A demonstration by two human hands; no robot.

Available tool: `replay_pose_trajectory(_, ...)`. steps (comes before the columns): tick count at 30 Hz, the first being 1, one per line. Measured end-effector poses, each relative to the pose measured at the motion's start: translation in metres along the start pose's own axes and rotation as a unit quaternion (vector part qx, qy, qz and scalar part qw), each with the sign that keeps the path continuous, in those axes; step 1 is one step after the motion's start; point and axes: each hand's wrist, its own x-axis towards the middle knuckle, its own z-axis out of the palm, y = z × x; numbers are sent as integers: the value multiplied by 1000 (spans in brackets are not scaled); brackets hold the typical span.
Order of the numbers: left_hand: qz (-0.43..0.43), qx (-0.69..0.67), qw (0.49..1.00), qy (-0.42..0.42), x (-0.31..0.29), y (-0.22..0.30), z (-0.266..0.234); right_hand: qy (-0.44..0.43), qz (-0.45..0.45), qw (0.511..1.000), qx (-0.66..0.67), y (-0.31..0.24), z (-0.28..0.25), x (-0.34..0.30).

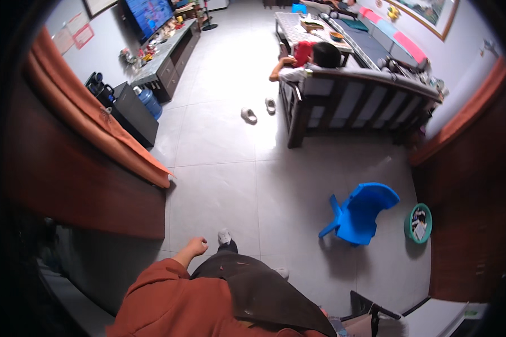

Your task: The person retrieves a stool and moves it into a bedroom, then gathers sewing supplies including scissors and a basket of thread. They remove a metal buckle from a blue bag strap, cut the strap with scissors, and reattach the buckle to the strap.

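Note:
My left hand (pixel 197 246) hangs beside my dark trousers (pixel 258 281), at the end of a rust-orange sleeve. Its fingers are curled in and nothing shows in them. Below it the floor tiles (pixel 208 191) spread out, and one of my light shoes (pixel 224 236) steps forward close by. My right hand is out of the picture. The loose thing nearest to me is a blue plastic chair (pixel 361 216), standing ahead on the right, apart from my hands.
A green basket (pixel 429 227) with small items stands by the brown door at right. A wooden sofa (pixel 348 106) seats a person. Slippers (pixel 248 115) lie on the floor. At left are an orange curtain (pixel 90 123), a dark cabinet (pixel 135 115) and a blue water bottle (pixel 148 101).

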Motion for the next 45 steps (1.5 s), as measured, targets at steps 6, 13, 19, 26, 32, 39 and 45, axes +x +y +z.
replay_pose_trajectory(6,-67,-101,991,65,42,-119,-42,-18,-109,946,-305,-38,71,43)
replay_pose_trajectory(13,-259,-71,961,62,87,-209,-128,-35,-152,972,-173,-269,283,-61)
replay_pose_trajectory(19,-152,-110,979,84,209,-204,-177,-24,-228,901,-369,-351,392,-70)
replay_pose_trajectory(26,-92,-262,949,152,326,-177,-270,-8,-125,871,-475,-473,490,15)
replay_pose_trajectory(32,-331,-282,881,184,373,-287,-299,-58,-352,832,-425,-614,655,188)
replay_pose_trajectory(39,-436,-351,814,158,428,-285,-350,-204,-445,772,-406,-888,972,120)
replay_pose_trajectory(45,-310,-111,944,34,614,-342,-427,-256,-469,752,-386,-1015,1128,152)
